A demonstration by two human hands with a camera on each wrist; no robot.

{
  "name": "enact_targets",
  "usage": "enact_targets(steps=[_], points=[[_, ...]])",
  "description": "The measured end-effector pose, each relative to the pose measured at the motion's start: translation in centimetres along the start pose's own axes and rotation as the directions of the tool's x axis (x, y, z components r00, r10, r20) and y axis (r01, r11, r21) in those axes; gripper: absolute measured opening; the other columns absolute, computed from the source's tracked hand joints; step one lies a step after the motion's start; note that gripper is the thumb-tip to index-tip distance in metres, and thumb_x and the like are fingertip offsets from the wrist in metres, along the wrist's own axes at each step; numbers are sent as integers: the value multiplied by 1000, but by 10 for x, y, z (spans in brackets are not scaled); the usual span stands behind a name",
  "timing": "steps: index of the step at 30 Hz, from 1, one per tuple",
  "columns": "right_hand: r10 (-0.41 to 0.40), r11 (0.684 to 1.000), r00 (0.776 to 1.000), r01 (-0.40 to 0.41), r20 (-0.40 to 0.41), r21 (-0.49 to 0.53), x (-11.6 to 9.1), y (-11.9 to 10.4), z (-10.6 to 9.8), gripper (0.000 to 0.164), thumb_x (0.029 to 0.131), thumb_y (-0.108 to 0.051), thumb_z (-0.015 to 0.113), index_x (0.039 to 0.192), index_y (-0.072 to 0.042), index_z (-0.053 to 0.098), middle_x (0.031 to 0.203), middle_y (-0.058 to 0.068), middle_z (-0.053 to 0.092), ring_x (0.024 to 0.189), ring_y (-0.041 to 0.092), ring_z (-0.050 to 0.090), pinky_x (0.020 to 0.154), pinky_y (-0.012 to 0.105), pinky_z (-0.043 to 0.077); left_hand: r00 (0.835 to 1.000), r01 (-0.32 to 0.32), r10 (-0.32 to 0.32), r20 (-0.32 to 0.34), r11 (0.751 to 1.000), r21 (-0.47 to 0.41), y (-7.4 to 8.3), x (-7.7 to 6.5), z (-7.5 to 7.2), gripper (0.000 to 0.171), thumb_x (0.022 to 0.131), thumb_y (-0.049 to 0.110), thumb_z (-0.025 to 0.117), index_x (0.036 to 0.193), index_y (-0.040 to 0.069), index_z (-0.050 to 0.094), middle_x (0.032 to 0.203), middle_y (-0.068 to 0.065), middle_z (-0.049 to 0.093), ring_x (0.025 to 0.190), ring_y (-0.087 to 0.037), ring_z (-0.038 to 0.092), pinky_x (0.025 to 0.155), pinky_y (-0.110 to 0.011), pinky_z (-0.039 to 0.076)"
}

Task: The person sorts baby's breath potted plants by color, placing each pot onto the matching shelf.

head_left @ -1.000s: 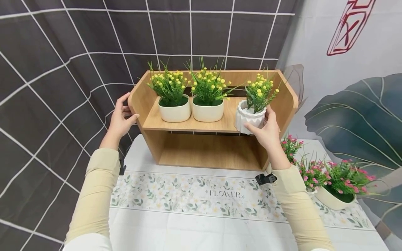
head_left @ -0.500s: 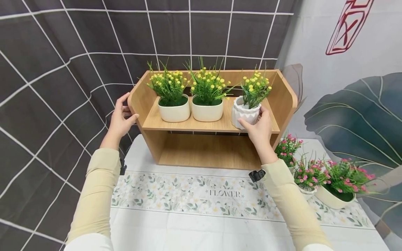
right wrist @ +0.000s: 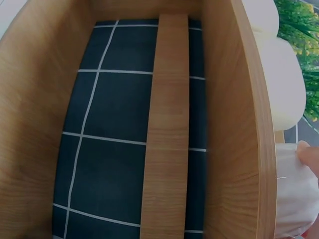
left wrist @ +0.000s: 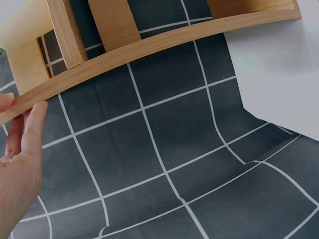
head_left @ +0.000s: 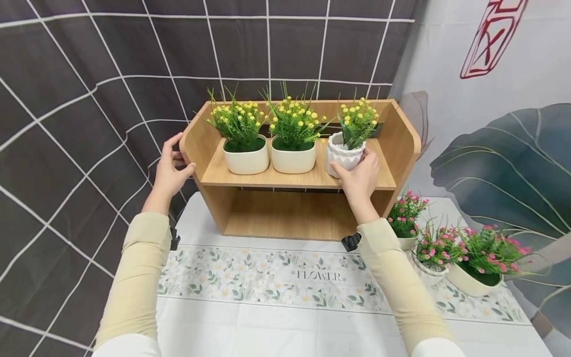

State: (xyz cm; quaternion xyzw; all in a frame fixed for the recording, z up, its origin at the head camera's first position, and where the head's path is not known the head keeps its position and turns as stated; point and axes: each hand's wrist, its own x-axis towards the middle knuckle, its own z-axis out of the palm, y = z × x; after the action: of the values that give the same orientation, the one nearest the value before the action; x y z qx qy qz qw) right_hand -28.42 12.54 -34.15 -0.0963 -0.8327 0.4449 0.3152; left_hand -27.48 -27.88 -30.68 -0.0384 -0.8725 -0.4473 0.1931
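Note:
My right hand (head_left: 362,174) holds a white ribbed flowerpot (head_left: 341,153) with a yellow-flowered plant (head_left: 358,120), thumb on its front and fingers round its right side. The pot stands at the right of the upper board of a wooden shelf (head_left: 285,179); whether its base rests fully there I cannot tell. My left hand (head_left: 168,171) grips the front edge of the shelf's left side panel (left wrist: 99,62), between thumb and fingers. Two oval cream pots, a left one (head_left: 247,161) and a middle one (head_left: 293,159), both with yellow flowers, stand side by side on the same board.
On the table (head_left: 267,327), right of the shelf, stand several pink-flowered pots, among them a long cream pot (head_left: 473,281). A floral runner (head_left: 267,277) lies before the shelf. A dark gridded cloth (head_left: 294,44) hangs behind and to the left.
My right hand has moved the white flowerpot left and back, from the shelf's front right edge toward the middle pot. The left hand stays on the side panel.

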Motion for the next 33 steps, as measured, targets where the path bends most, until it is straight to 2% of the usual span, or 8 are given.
enact_targets(steps=[8,14,21,27,33], points=[[22,1000,999,-22,-38,-5,2,-4,6,82,68,-36,83,130,-1,40,123,19,46,117,34,42,96,46,39,1000,-10,10,-25,1000,-20,3,1,1,77,86,-7,55,149,21,22,119,-30,48,114,-43,51,95,-57,46],[-20,999,998,18,-52,-45,-1,-3,9,80,72,-39,81,129,-1,40,122,19,44,116,34,42,93,47,41,998,-4,2,-63,1000,-29,2,-1,4,76,85,-7,54,149,20,24,116,-30,49,111,-42,53,94,-56,47],[-64,993,998,61,-19,-100,-4,0,6,83,74,-39,79,131,3,37,121,23,43,113,37,41,94,48,39,998,-11,9,-66,999,-31,1,-4,5,78,84,-7,58,149,20,24,117,-30,48,112,-45,52,95,-58,45],[-142,988,989,144,38,-59,-22,2,-4,85,75,-36,79,132,6,34,120,25,41,112,38,38,99,48,34,998,-9,7,-60,999,-32,0,-3,4,76,85,-7,56,149,19,24,116,-31,49,113,-45,52,97,-58,44],[-157,987,985,158,70,-17,-44,2,-20,88,75,-33,80,137,6,30,132,27,37,124,39,35,106,51,31,999,-20,18,-50,999,-32,-2,-2,4,76,85,-7,56,149,18,24,116,-31,49,112,-46,52,96,-58,45]])
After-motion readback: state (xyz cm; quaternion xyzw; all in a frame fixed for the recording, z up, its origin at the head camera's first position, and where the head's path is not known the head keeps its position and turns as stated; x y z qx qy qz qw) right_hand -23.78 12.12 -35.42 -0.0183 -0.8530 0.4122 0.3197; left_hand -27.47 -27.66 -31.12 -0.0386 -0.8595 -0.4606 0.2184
